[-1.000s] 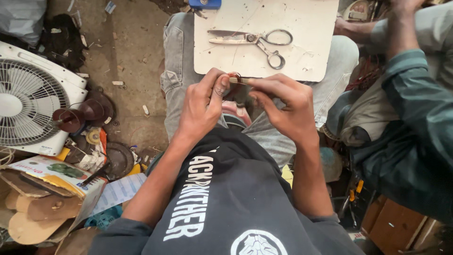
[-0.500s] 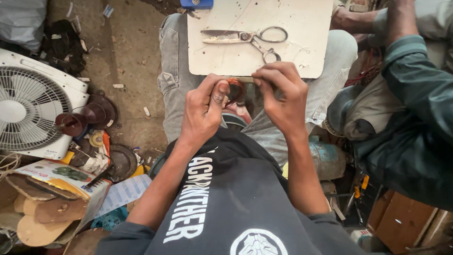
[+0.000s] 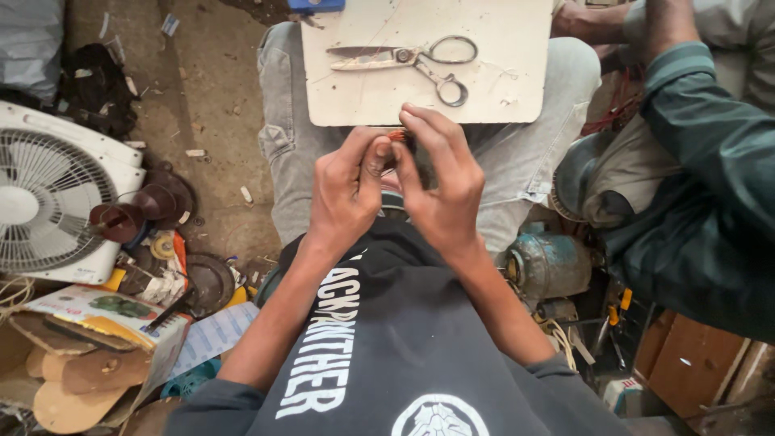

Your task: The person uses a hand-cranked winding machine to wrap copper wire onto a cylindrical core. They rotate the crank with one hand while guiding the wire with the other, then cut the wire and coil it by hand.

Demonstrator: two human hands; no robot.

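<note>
Pinching a small orange-tipped part (image 3: 397, 136) between both hands (image 3: 400, 182), you could drop it among floor clutter if your fingertips slip.

A pale, scuffed board (image 3: 517, 89), rounded at the corners, is carried across grey-trousered knees (image 3: 282, 121), with one pair of metal scissors (image 3: 408, 60) laid flat on it, blades directed left, handles right, a blue object (image 3: 315, 5) touching its far edge.

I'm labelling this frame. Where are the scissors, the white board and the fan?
scissors (image 3: 401, 56): head view, on the pivot where the blades meet.
white board (image 3: 517, 81): head view, on a bare part right of the handles.
fan (image 3: 44, 202): head view, on the grille.
</note>
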